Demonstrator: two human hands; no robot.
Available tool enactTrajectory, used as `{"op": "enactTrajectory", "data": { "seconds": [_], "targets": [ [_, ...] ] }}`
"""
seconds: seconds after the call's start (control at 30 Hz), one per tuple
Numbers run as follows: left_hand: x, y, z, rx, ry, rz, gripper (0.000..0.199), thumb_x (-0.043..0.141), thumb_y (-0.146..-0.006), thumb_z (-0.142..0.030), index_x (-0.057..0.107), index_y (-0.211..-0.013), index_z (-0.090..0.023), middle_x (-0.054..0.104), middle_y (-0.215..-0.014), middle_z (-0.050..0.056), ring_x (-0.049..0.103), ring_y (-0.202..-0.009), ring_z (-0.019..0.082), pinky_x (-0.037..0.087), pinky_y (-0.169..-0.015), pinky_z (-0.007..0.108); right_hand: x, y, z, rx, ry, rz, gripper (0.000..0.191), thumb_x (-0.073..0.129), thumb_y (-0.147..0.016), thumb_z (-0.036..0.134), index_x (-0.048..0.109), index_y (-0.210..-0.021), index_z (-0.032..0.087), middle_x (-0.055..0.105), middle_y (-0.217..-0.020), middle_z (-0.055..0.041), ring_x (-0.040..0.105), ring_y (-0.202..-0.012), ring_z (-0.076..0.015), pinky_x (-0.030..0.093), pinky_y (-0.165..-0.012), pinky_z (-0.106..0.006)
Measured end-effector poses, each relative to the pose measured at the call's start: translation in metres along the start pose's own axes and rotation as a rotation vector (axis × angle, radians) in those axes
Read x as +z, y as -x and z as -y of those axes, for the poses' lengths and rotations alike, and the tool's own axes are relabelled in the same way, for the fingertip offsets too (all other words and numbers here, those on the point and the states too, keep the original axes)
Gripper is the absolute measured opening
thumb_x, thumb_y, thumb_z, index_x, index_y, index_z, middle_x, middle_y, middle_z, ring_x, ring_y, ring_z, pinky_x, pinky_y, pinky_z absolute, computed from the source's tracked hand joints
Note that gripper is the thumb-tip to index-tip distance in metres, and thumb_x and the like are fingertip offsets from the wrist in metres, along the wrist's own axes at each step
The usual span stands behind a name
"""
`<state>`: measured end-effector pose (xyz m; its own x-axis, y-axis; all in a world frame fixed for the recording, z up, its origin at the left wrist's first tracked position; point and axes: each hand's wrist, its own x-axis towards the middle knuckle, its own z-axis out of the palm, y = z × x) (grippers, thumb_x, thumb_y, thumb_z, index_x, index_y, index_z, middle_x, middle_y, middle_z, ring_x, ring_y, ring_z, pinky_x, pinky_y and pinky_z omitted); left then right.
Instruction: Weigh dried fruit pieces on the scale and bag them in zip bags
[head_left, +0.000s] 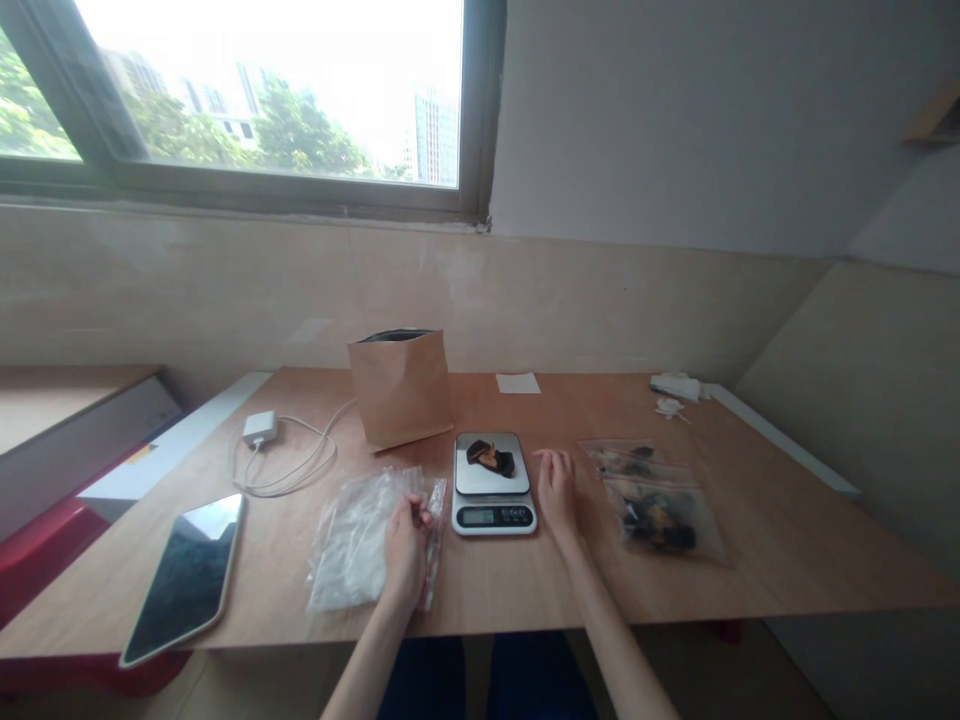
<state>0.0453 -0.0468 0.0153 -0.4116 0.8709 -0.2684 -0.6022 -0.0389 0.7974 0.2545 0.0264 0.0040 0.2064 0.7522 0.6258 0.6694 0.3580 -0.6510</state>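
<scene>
A white kitchen scale (495,517) stands in the middle of the table. Dark, dried-looking pieces with a tan patch (491,459) lie on its metal plate. My left hand (406,550) is closed over the right side of a pile of clear plastic bags (351,560); something small and dark shows between its fingers, too unclear to name. Just right of the scale rests my right hand (557,492), loosely bent, one finger stretched toward the plate and no object visible in it. Farther right, filled zip bags (660,515) hold similar dark pieces.
Behind the plastic bags stands an open brown paper pouch (401,390). A tablet (187,570) lies at the left, near a white charger (260,428) with a looped cable. White paper (518,383) lies at the back, and crumpled scraps (675,387) at the back right.
</scene>
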Motion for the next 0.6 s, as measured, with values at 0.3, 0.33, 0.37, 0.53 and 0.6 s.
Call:
{"op": "enactTrajectory", "data": {
  "seconds": [0.3, 0.33, 0.37, 0.53, 0.6],
  "targets": [
    [0.019, -0.017, -0.04, -0.334, 0.404, -0.018, 0.016, 0.04, -0.083, -0.003, 0.05, -0.081, -0.016, 0.058, -0.079, 0.002, 0.058, -0.063, 0.005, 0.049, -0.055, 0.013, -0.001, -0.001, 0.006, 0.02, -0.035, 0.027, 0.034, 0.026, -0.091, 0.034, 0.052, -0.073, 0.021, 0.056, -0.077, -0.0065, 0.052, -0.08, -0.0203, 0.042, -0.075, -0.034],
    [0.019, -0.02, -0.046, -0.355, 0.448, -0.015, 0.014, 0.038, -0.085, -0.007, 0.048, -0.079, -0.015, 0.056, -0.078, 0.003, 0.059, -0.065, 0.007, 0.05, -0.055, 0.016, -0.001, -0.001, 0.006, 0.024, -0.04, 0.027, 0.034, 0.026, -0.091, 0.034, 0.052, -0.073, 0.021, 0.056, -0.077, -0.0066, 0.052, -0.079, -0.0203, 0.042, -0.074, -0.034],
    [0.018, -0.023, -0.051, -0.373, 0.49, -0.016, 0.014, 0.036, -0.086, -0.01, 0.047, -0.078, -0.015, 0.056, -0.078, 0.004, 0.059, -0.067, 0.009, 0.051, -0.055, 0.018, -0.001, -0.001, 0.005, 0.03, -0.045, 0.03, 0.034, 0.026, -0.091, 0.034, 0.052, -0.072, 0.021, 0.056, -0.077, -0.0067, 0.052, -0.079, -0.0204, 0.042, -0.074, -0.034],
    [0.012, -0.032, -0.067, -0.334, 0.645, 0.049, 0.022, 0.03, -0.088, -0.02, 0.048, -0.078, -0.014, 0.055, -0.08, 0.007, 0.058, -0.073, 0.012, 0.05, -0.059, 0.024, -0.001, -0.001, 0.005, 0.068, -0.066, 0.06, 0.035, 0.025, -0.091, 0.036, 0.051, -0.071, 0.021, 0.058, -0.075, -0.0065, 0.054, -0.078, -0.0206, 0.041, -0.075, -0.035],
    [0.017, -0.032, -0.073, -0.229, 0.534, 0.104, 0.023, 0.029, -0.088, -0.019, 0.051, -0.079, -0.015, 0.055, -0.081, 0.006, 0.057, -0.074, 0.012, 0.048, -0.063, 0.023, -0.001, 0.0, 0.005, 0.075, -0.068, 0.065, 0.035, 0.025, -0.091, 0.036, 0.051, -0.071, 0.022, 0.058, -0.075, -0.0061, 0.054, -0.078, -0.0204, 0.041, -0.075, -0.034]
  ]
}}
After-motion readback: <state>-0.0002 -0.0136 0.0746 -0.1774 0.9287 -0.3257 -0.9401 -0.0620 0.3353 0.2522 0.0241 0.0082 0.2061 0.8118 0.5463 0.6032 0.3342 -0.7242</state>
